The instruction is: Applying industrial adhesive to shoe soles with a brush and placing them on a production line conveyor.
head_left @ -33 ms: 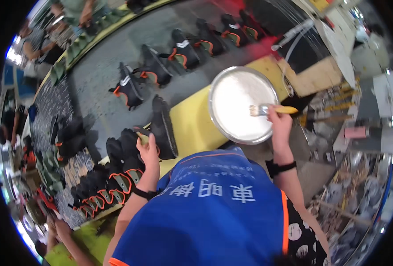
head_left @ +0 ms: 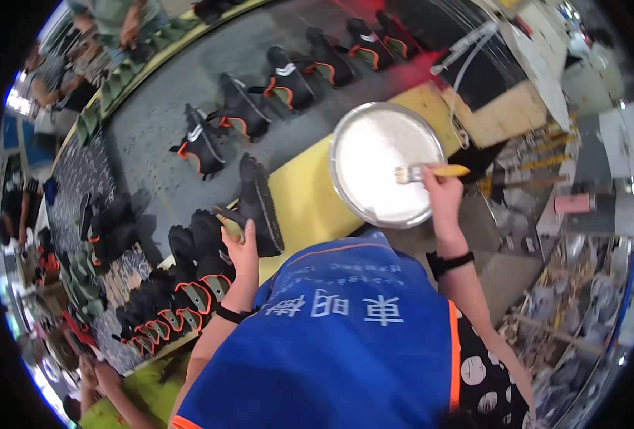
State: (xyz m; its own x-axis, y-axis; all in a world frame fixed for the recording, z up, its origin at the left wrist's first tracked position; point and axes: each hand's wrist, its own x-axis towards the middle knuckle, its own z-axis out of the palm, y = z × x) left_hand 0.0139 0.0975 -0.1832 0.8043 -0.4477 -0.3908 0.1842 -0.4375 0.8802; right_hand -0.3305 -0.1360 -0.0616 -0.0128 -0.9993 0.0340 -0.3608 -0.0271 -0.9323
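Observation:
My left hand (head_left: 242,250) is closed on a black shoe (head_left: 259,207), tilted on its side with the sole edge facing right. Something green shows at its opening beside my fingers. In my right hand (head_left: 443,196) is a paintbrush (head_left: 450,171) with a yellow handle. Its pale bristles are over or touching the white liquid in a round metal basin (head_left: 337,168); which one I cannot tell. The basin stands on a yellow board (head_left: 299,182) to the right of the shoe.
Black shoes with orange trim (head_left: 202,146) lie in a row along the grey conveyor belt (head_left: 166,86). More shoes (head_left: 195,279) crowd together at left. A pink cylinder (head_left: 574,204) is at right. Other people work at far left and lower left, one in a lime-green top (head_left: 127,400).

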